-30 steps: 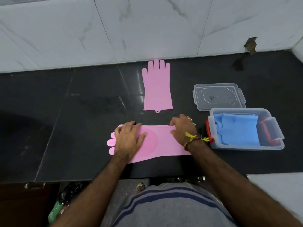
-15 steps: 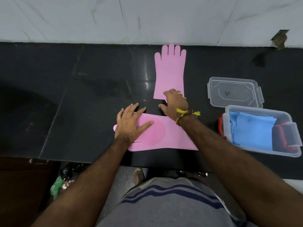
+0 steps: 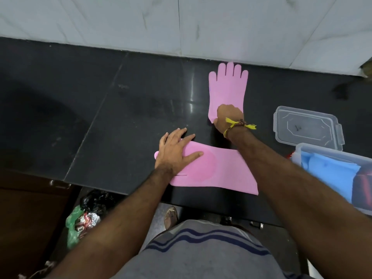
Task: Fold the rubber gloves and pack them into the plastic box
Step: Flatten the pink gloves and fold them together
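Pink rubber gloves, two of them, lie flat on the glossy black stone counter [image 3: 130,109] that I am looking down on from the head camera. Behind the counter rises a wall of pale marble-patterned tiles [image 3: 120,23].

I see the near pink rubber glove [image 3: 225,172] stretched sideways along the counter's front edge, its finger end to the left and its wide cuff to the right. It is smooth and matte, with a round, slightly darker patch on the palm. The far pink rubber glove [image 3: 227,87] lies lengthwise, fingertips nearly touching the wall, cuff towards me.

My left hand [image 3: 175,152] rests flat on the finger end of the near glove, fingers straight and spread, pressing it to the counter. My right hand [image 3: 228,117] is at the cuff of the far glove with its fingers curled; it appears to grip the cuff edge, though the fingertips are hidden under the hand. A yellow thread band [image 3: 239,124] is tied round that wrist.

To the right, a clear plastic lid [image 3: 306,125] with latch tabs lies on the counter. Just in front of it stands the clear rectangular plastic box [image 3: 326,152], open, partly cut off by the picture edge. Inside it I see folded blue rubber material [image 3: 332,174] and something dark red beside that.

Below the counter edge are a crumpled green and black bag of rubbish [image 3: 84,218], a sandalled foot [image 3: 171,216], and my grey shirt with dark blue stripes [image 3: 201,254].
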